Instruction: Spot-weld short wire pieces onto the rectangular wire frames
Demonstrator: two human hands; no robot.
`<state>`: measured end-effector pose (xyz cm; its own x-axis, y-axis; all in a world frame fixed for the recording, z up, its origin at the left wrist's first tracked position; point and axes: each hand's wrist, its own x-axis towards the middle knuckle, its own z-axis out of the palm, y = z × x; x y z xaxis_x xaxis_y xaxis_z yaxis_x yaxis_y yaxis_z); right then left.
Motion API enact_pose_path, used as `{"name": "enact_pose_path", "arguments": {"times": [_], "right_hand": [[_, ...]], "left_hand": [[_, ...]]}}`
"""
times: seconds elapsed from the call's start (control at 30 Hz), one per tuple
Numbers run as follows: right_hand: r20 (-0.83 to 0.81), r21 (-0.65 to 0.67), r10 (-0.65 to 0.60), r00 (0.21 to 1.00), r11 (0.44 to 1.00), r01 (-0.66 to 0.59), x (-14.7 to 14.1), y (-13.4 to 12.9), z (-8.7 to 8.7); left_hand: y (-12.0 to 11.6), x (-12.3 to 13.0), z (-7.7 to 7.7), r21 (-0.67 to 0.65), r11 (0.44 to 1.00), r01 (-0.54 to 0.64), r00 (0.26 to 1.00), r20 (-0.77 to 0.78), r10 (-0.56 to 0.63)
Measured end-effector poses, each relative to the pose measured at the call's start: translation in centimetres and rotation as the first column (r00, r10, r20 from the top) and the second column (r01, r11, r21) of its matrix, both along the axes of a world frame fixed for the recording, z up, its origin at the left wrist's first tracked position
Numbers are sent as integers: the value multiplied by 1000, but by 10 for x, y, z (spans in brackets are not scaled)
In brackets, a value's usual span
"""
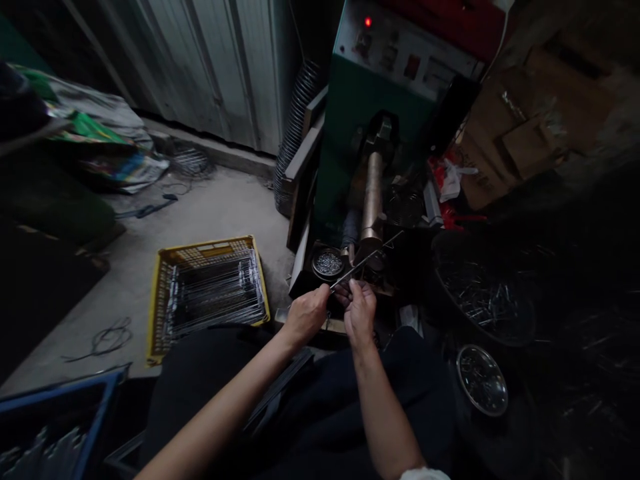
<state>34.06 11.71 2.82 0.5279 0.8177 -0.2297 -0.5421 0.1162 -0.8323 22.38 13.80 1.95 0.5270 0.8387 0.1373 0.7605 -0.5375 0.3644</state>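
Observation:
My left hand (307,315) is closed around the near end of a thin metal rod (367,259). The rod slants up and to the right, passing close in front of a copper-coloured cylindrical arm (372,193) on a green machine (340,133). Just right of the left hand, my right hand (361,310) has its thumb up and fingers curled together beneath the rod. Whatever sits in those fingers is too small and dark to make out. Beyond the hands, a round dish (328,263) of small metal pieces stands by the machine's lower electrode (351,250).
A yellow crate (156,300) of wire racks stands on the floor at left. To the right are a dark basin (483,300) with metal pieces and a round metal bowl (482,380). A blue-rimmed crate (103,400) lies at lower left. A red lamp (368,22) glows on the machine.

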Motion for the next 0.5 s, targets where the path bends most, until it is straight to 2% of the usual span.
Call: {"name": "enact_pose_path", "arguments": {"times": [0.27, 0.5], "right_hand": [[10, 9, 0, 1000, 1000, 0, 4, 4, 5], [20, 34, -1, 1000, 999, 0, 7, 11, 6]], "left_hand": [[4, 3, -4, 15, 1000, 2, 999, 46, -3], [10, 6, 3, 3, 1000, -4, 999, 51, 4]]}}
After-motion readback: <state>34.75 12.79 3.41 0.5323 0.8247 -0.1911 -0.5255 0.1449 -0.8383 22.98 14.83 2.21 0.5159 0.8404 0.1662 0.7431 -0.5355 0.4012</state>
